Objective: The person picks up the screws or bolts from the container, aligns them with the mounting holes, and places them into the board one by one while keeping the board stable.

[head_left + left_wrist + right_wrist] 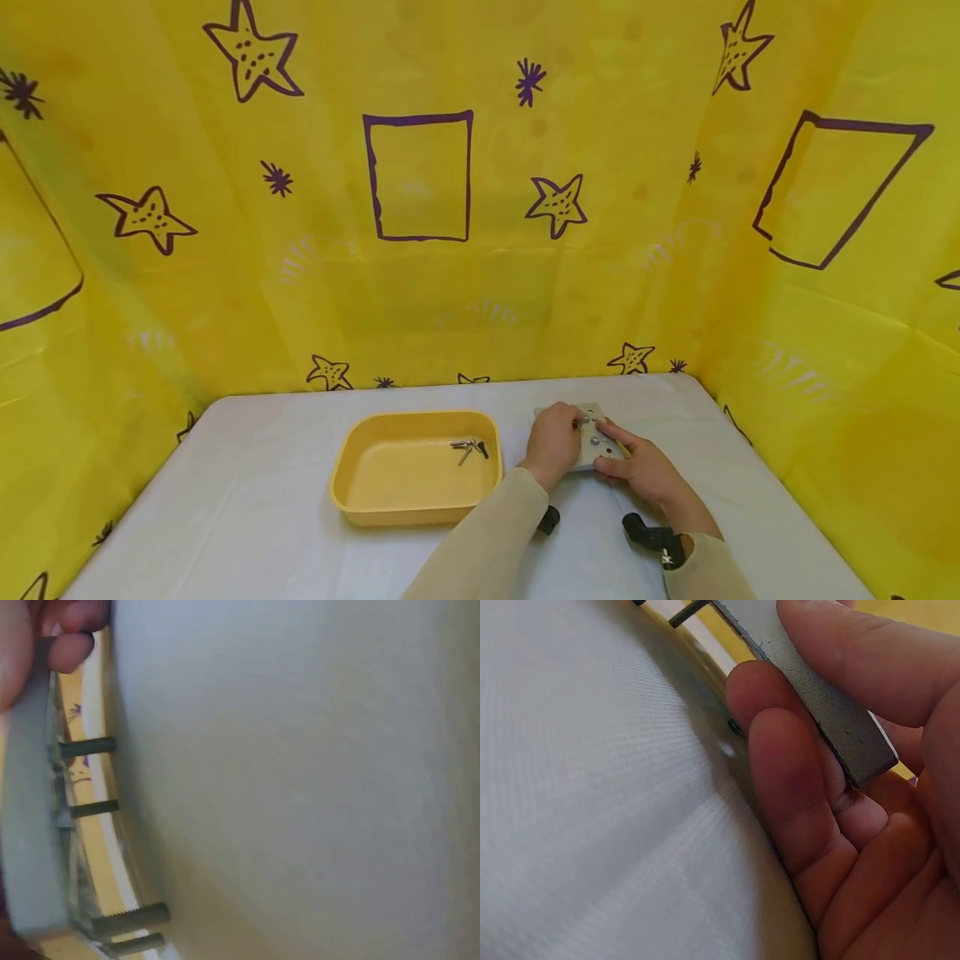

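- Between your left hand [552, 440] and right hand [643, 468], both pinching the grey plate [597, 446]: tilting it could drop the bolts [88, 745].
- Loosening either grip could let it slip.

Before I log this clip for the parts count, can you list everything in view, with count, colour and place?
Flat grey metal plate: one, grey, held off the table between both hands, right of the tray.
Threaded bolts through the plate: four visible, dark grey, shanks pointing at the table.
Shallow yellow plastic tray: one, yellow, centre of the table.
Loose bolts: a few, dark metal, tray's far right corner.
White tablecloth: one, white.
Yellow star-print backdrop: yellow, three sides.
Left hand: grips the plate's left edge.
Right hand: fingers pinch the plate's right edge.
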Tool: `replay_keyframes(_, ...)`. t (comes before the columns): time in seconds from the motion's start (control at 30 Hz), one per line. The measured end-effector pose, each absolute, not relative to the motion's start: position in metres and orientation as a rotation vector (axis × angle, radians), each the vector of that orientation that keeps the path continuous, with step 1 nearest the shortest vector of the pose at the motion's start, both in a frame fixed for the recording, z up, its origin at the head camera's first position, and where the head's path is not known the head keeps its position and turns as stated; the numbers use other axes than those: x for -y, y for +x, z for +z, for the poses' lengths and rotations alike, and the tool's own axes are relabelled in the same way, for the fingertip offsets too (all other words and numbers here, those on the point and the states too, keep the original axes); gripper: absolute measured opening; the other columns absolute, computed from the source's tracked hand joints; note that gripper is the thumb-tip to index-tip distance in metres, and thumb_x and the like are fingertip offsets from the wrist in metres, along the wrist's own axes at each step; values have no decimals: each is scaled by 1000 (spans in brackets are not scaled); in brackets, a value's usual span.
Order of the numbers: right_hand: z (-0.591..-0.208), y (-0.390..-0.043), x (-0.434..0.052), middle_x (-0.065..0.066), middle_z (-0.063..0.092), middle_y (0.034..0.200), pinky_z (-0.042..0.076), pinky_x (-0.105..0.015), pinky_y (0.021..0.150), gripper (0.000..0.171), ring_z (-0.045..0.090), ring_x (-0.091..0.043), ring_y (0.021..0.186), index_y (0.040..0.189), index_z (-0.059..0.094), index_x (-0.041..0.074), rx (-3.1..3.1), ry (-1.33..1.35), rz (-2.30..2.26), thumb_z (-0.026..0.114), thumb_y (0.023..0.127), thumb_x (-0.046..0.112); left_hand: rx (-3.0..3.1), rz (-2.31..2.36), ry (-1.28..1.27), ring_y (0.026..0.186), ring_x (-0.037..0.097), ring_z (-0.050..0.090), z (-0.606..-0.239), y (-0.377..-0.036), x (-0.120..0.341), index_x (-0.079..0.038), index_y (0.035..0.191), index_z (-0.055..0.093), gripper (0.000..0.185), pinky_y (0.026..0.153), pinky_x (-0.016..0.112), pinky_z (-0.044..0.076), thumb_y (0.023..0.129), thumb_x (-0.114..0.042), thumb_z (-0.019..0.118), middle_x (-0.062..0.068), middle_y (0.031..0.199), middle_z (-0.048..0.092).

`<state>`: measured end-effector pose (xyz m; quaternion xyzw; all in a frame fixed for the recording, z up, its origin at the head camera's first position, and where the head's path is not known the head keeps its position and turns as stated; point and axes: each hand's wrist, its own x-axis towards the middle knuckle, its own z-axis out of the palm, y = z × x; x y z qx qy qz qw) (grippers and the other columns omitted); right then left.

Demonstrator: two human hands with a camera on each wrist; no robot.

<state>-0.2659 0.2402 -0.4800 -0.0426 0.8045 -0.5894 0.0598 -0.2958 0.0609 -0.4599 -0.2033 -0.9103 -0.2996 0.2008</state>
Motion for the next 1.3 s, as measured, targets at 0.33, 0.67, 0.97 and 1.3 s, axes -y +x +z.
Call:
replay_keyframes(0.33,-484,-268,-238,-12,27,161,54,-30,72,74,55,-25,100,150,46,11,-2457,-169,-1760,81,85,16,2587,-979,-520,87,17,64,-451,-284,-56,-10,91,76,17,82,29,51,82,0,66,0,89,66)
replay_keyframes(0.67,-480,-272,-239,-5,26,162,34,-51,105,81,32,-35,136,151,47,20,-2550,-108,-1597,83,80,35,2478,-1421,-411,94,22,61,-408,-250,3,-14,108,75,21,75,31,50,88,-7,73,-3,106,64)
replay_keyframes(0.97,-479,-272,-239,-4,27,161,21,-52,109,87,29,-34,134,151,46,20,-2524,-102,-1588,85,75,38,2843,-1408,-314,109,30,57,-397,-243,95,-13,139,58,52,83,43,53,89,-9,74,10,141,50)
replay_keyframes(1.3,-481,-271,-241,-3,25,162,44,-35,88,82,40,-32,127,151,46,19,-2499,-110,-1626,83,79,33,3059,-969,-433,100,30,61,-431,-248,124,-7,134,62,56,87,47,49,80,1,74,17,115,66)
